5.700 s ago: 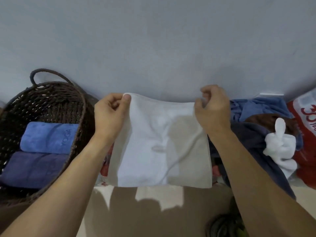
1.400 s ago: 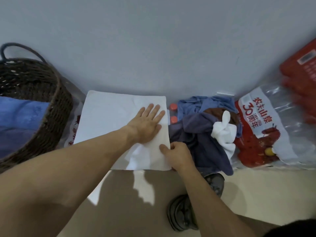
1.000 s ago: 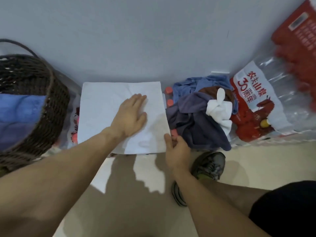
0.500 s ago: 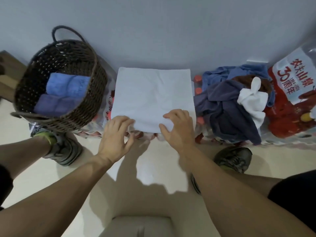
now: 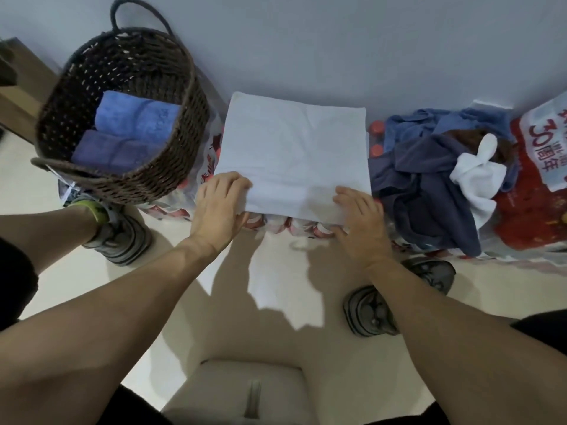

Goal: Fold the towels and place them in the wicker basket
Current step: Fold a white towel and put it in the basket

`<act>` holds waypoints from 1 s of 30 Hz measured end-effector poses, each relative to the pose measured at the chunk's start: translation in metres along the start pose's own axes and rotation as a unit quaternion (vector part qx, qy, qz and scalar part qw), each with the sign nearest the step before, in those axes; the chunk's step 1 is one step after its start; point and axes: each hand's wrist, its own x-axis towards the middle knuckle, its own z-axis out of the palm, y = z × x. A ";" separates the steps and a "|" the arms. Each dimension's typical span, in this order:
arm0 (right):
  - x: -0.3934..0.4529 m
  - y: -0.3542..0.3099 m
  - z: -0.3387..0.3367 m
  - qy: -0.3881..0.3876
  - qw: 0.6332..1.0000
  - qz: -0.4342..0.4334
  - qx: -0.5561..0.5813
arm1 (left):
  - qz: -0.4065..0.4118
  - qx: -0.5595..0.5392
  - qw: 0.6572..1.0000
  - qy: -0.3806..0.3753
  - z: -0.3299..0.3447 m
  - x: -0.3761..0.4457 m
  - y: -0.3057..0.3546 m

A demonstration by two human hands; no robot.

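Head view: the wicker basket stands at the left against the wall and already holds two folded towels, a light blue towel behind a purple towel, lying side by side on its bottom. The white towel lies flat as a rectangle on top of a shrink-wrapped pack of bottles, between the basket and a pile of unfolded towels. The left hand grips the near left corner of the white towel, fingers curled over the edge. The right hand holds the near right corner, fingers on top and thumb below the edge; how firmly it pinches cannot be determined. Judged status: two towels are done, the white towel is partly folded and appears to need at least one more fold before transfer to the basket. The pile at the right, containing dark blue, lighter blue, brown and a knotted white cloth, remains to be processed. Surface and room: the work surface is the bottle pack, which is uneven and soft-wrapped. It stands on a pale glossy floor against a plain grey-blue wall. A second red-labelled pack sits at the far right. The person's two shoes rest on the floor, and a pale stool is at the bottom edge.
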 end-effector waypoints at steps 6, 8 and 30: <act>0.002 -0.003 -0.003 0.021 1.000 -0.011 0.003 | 0.033 -0.029 0.999 0.021 -0.005 -0.001 -0.006; 0.002 -0.006 -0.004 -0.002 1.000 0.002 -0.011 | 0.033 -0.034 0.998 0.027 -0.009 0.002 -0.004; 0.070 -0.017 -0.061 -0.203 0.945 0.194 0.165 | -0.106 -0.186 0.968 -0.134 -0.082 0.076 -0.019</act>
